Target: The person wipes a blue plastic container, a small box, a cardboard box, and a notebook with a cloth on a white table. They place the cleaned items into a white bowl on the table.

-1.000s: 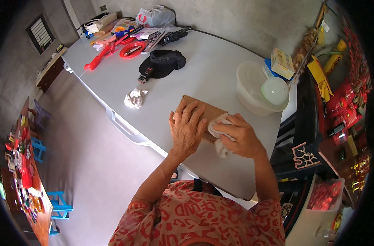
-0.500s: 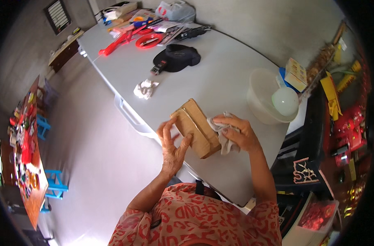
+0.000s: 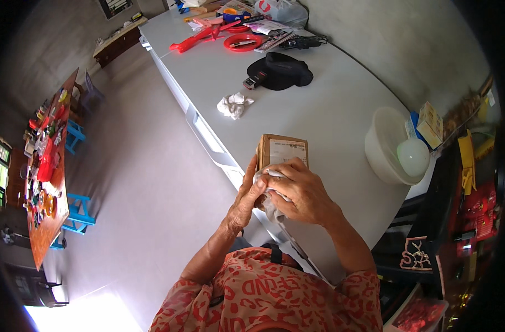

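A small brown cardboard box (image 3: 286, 144) with a white label on its upper face rests at the near edge of the grey table. My left hand (image 3: 246, 196) grips the box along its left side, fingers stretched up that side and thumb over the near part. My right hand (image 3: 305, 191) is closed on a whitish cloth (image 3: 273, 211), pressed against the near part of the box's top. Both hands and the cloth cover the box's near end. Past the box lies a crumpled white cloth or tissue (image 3: 234, 105).
On the grey table (image 3: 335, 122) are a black cap (image 3: 283, 72), a red ring-shaped item (image 3: 242, 43) and a plastic bag (image 3: 283, 12). A white basin (image 3: 382, 144) stands at right. Across the floor, a cluttered wooden table (image 3: 58, 193) has blue stools (image 3: 78, 213).
The box has turned and now shows its labelled face. My right hand has brought the cloth from the box's right side onto its top. The whole view has shifted.
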`<state>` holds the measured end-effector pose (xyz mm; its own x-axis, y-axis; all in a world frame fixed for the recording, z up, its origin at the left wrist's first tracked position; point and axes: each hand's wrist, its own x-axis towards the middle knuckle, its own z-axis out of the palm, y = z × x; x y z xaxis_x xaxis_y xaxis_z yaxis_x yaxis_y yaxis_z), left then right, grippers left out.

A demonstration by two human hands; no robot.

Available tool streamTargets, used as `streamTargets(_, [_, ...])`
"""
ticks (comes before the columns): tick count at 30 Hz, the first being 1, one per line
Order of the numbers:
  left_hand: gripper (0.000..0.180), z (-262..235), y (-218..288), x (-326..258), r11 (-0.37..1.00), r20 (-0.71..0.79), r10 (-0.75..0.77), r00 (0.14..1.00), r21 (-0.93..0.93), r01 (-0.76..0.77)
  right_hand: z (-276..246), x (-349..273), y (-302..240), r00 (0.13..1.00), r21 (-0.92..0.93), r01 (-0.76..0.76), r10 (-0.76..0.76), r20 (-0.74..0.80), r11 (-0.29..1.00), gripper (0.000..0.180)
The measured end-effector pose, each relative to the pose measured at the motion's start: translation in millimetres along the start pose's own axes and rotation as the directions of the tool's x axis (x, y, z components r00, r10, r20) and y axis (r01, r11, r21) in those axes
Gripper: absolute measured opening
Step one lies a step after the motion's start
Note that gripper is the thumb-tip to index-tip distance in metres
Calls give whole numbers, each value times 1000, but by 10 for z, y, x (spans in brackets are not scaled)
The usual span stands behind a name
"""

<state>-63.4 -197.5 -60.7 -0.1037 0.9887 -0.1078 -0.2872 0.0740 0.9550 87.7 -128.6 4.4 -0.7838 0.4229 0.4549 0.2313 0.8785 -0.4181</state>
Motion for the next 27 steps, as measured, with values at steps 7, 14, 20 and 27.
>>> streamTargets(7, [116, -104, 19, 85, 994, 111, -2, 994, -107, 14, 53, 389, 103, 984, -163, -163, 172, 43, 973, 25])
streamTargets(14, [103, -249, 89, 188, 980, 137, -173, 975, -71, 184, 92, 839, 526, 926, -299, -352, 376, 25, 887, 23])
streamTargets(20, [77, -205, -12, 258, 981, 37, -142, 989, -132, 146, 99, 800, 510, 947, -337, -301, 320, 0, 892, 24])
streamTargets(27, [49, -302, -80, 234, 996, 138, 63, 988, 50, -70, 214, 396, -190, 990, -315, -105, 129, 56, 943, 29])
